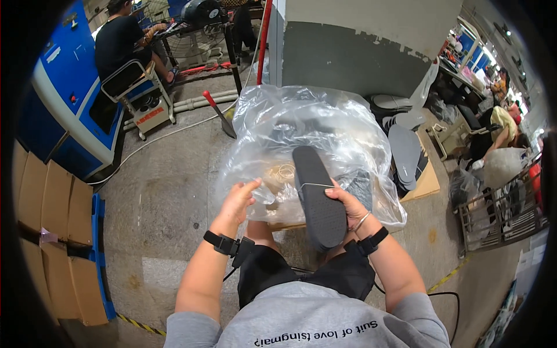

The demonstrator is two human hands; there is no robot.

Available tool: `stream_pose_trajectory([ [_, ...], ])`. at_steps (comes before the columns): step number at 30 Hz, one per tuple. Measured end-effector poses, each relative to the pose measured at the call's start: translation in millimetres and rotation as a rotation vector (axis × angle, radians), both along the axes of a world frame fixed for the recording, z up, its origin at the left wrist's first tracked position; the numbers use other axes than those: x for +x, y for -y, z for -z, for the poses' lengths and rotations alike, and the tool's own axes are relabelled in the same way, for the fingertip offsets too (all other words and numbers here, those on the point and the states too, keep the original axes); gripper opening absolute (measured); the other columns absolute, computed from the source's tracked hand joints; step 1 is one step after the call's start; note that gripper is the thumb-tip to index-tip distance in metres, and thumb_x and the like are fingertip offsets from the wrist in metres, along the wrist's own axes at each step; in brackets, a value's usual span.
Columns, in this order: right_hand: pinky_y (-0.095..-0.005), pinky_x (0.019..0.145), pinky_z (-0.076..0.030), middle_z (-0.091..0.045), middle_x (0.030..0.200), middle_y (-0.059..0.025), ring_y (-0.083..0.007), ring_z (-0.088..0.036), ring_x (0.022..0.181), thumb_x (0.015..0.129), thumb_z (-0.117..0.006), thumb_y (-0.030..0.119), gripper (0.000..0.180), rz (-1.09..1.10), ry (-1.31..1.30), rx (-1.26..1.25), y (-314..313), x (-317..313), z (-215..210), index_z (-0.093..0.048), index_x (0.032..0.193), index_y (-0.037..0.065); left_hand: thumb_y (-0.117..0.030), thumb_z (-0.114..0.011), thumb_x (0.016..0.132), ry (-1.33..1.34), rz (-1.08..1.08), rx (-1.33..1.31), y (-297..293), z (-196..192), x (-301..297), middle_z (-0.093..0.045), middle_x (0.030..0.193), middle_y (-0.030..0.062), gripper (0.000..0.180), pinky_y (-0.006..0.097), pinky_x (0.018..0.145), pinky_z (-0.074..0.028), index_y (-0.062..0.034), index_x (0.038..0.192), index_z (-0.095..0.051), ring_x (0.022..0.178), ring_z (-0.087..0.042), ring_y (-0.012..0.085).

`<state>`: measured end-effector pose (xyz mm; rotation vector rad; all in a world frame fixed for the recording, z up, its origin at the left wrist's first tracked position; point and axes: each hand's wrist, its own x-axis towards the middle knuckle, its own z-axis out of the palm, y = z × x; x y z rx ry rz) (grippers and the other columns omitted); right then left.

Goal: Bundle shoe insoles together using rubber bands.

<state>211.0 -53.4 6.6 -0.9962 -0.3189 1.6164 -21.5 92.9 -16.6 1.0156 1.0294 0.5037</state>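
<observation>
My right hand [350, 210] grips a thick dark grey bundle of shoe insoles [316, 200] from its right side, thumb on top. A thin pale rubber band [318, 185] runs across the bundle's middle. To the left, my left hand [239, 202] is empty, its fingers apart and some of them partly bent. Beyond both hands spreads a large clear plastic bag [325, 107]. Several loose rubber bands [285, 171] lie on a tan patch between my hands. Dark shapes show dimly through the plastic.
Stacks of grey insoles [404, 152] stand right of the bag, partly on cardboard [427, 174]. Cardboard boxes [53, 197] sit on a blue pallet [98, 249] at left. A red-handled tool [217, 113] leans behind the bag. One person [119, 40] sits at far left; others work at right.
</observation>
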Motion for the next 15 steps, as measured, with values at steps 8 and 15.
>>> stream_pose_trajectory([
  [8, -0.033, 0.08, -0.048, -0.054, 0.107, -0.0104, -0.0197, -0.057, 0.093, 0.074, -0.06, 0.023, 0.061, 0.076, -0.005, 0.061, -12, 33, -31, -0.035, 0.128, 0.008, -0.017, -0.066, 0.073, 0.421, -0.318, 0.258, -27, -30, 20, -0.053, 0.106, 0.0137, 0.056, 0.034, 0.086, -0.038, 0.0049, 0.118, -0.04, 0.098, -0.05, 0.0181],
  [15, -0.0306, 0.083, -0.045, -0.045, 0.121, -0.0163, -0.0216, -0.054, 0.098, 0.07, -0.063, 0.024, 0.079, -0.004, 0.139, 0.11, -5, 25, -38, -0.022, 0.134, 0.003, -0.019, -0.057, 0.077, 0.895, -0.162, 0.266, -62, -82, 11, -0.058, 0.097, 0.0109, 0.032, 0.044, 0.088, -0.04, 0.0005, 0.101, -0.052, 0.098, -0.054, 0.0278],
])
